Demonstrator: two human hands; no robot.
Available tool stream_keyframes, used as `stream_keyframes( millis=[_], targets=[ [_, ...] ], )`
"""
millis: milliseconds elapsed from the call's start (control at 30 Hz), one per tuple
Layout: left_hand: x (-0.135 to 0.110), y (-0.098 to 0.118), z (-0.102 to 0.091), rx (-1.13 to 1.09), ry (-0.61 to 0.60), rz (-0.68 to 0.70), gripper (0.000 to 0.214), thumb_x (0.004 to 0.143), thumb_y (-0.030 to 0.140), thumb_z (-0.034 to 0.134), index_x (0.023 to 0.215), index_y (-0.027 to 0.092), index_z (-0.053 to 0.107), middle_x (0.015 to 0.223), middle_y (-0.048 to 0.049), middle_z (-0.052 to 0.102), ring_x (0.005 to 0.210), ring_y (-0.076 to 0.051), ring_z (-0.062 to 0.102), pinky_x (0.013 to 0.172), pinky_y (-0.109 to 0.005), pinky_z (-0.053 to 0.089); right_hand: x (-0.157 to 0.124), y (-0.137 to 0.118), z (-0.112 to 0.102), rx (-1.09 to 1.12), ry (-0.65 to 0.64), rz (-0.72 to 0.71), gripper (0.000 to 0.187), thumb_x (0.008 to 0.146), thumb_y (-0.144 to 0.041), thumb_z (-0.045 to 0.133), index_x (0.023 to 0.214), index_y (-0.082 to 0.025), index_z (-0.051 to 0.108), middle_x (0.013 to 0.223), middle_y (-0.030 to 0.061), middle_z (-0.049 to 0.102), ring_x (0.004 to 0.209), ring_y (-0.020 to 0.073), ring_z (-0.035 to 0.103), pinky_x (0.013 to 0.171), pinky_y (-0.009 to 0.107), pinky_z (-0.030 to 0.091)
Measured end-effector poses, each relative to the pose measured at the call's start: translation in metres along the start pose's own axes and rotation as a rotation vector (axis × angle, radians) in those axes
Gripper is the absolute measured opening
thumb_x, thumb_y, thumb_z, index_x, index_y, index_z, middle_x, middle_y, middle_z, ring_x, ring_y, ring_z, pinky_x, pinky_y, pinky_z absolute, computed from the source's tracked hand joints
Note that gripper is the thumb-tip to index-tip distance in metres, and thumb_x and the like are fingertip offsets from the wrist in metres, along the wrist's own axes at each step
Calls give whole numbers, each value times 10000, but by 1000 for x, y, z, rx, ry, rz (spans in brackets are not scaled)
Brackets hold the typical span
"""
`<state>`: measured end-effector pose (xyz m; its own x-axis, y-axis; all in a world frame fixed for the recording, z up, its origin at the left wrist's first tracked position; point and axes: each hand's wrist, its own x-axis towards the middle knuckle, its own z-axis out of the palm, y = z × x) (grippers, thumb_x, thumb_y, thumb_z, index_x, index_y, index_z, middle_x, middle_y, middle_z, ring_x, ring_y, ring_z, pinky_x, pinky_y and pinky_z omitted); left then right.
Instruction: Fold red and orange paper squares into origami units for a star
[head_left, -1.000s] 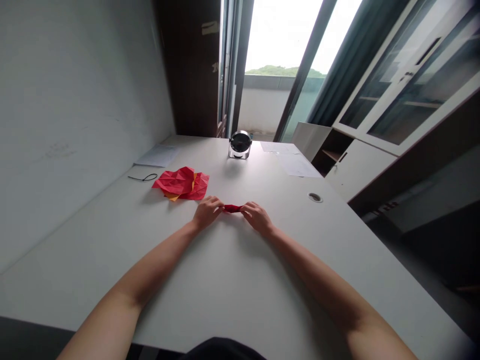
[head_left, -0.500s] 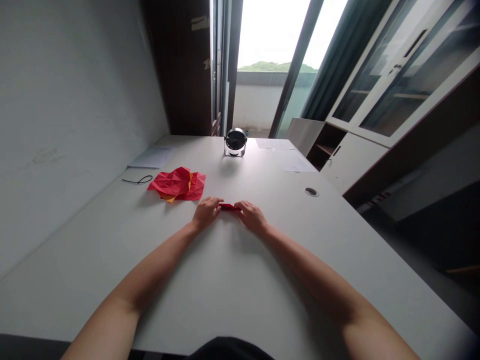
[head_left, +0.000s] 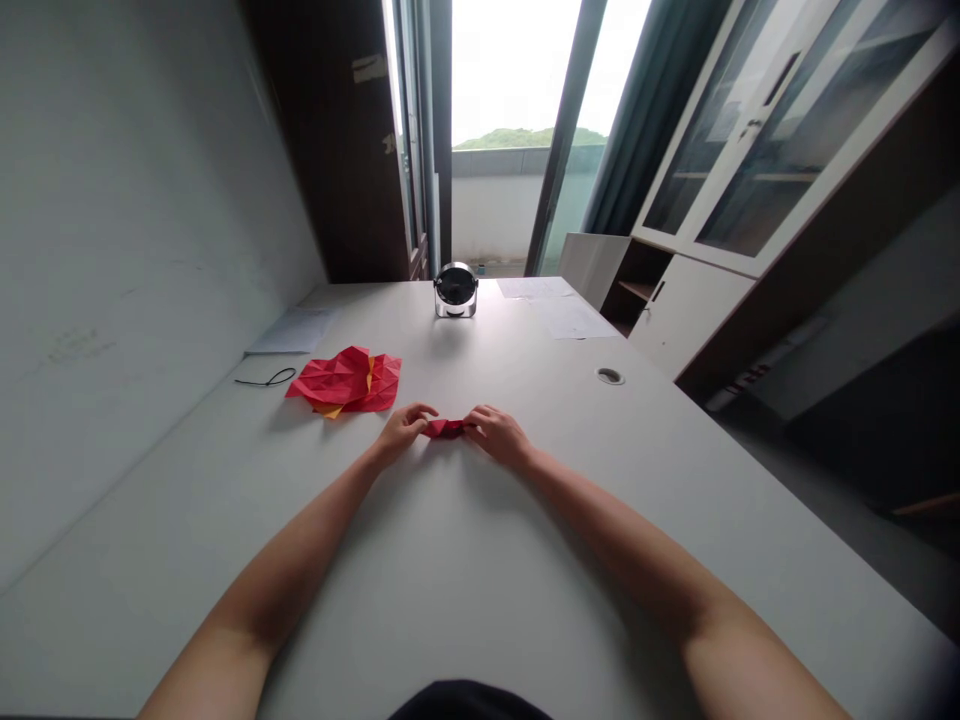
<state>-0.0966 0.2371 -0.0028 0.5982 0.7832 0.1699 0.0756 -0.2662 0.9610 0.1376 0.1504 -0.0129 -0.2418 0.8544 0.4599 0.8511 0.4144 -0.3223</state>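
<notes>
A small folded piece of red paper (head_left: 444, 428) lies on the white table (head_left: 480, 560) between my two hands. My left hand (head_left: 403, 428) pinches its left end with curled fingers. My right hand (head_left: 496, 435) grips its right end, fingers bent over the paper. Most of the paper is hidden under my fingertips. A pile of creased red and orange paper sheets (head_left: 343, 381) rests to the left, a little beyond my left hand.
A small round desk fan (head_left: 455, 290) stands at the table's far end. White sheets (head_left: 559, 305) lie at the far right, another sheet (head_left: 291, 331) and a black cable tie (head_left: 264, 379) at the left by the wall. A cable hole (head_left: 609, 376) sits to the right; cabinets stand beyond.
My hands have drawn closer together on the red paper, which now looks shorter and bunched. The view has shifted slightly; the other things stay where they were.
</notes>
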Motion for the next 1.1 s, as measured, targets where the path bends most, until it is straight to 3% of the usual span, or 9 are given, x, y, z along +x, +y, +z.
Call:
stream_keyframes(
  millis=[133,267,400,567,733,1000,1100],
  targets=[
    [0,2,-2,-243,-16,-98,273,750,195,573,997,144,678,718,-8,651,578,-89,497,581,-211,382,-1,0,-3,-16,8,-65,106,947,-189,562,959,-226,660,982,53,649,935,179,574,788,281,469],
    [1,2,-9,-429,57,-189,253,716,193,607,954,135,669,723,-19,644,557,-76,478,562,-207,380,-1,1,-10,-36,121,-78,135,964,-172,508,955,-216,635,1081,83,618,1009,209,541,817,320,487],
    [4,-1,-16,-532,121,-182,243,700,191,627,935,140,660,657,25,555,547,-70,476,577,-210,403,-2,3,-16,-42,216,-28,131,968,-173,492,978,-212,616,1106,99,590,1019,231,526,834,358,493],
    [7,-6,-19,-430,210,-172,220,691,211,623,897,145,664,603,43,505,541,-78,471,568,-206,404,-3,7,-20,-68,263,16,126,961,-158,479,965,-206,595,1102,102,581,1024,241,514,854,372,486],
    [10,-13,-25,-293,331,-140,198,669,229,598,840,153,662,567,41,506,525,-88,468,536,-201,377,-4,16,-23,-163,200,11,152,925,-98,479,939,-201,590,1080,97,599,1010,241,505,853,366,475],
    [11,-14,-30,-222,341,-131,222,674,253,586,851,152,673,665,9,591,533,-87,467,541,-211,376,-5,25,-24,-289,99,-43,183,834,-49,539,923,-193,609,1058,95,618,1013,244,487,840,356,459],
    [9,-11,-30,-84,341,-124,206,705,261,559,843,160,673,644,13,571,542,-105,466,547,-224,368,-5,27,-23,-312,99,-41,203,826,-40,543,938,-193,616,1072,95,619,1019,242,489,846,356,455]
  ],
)
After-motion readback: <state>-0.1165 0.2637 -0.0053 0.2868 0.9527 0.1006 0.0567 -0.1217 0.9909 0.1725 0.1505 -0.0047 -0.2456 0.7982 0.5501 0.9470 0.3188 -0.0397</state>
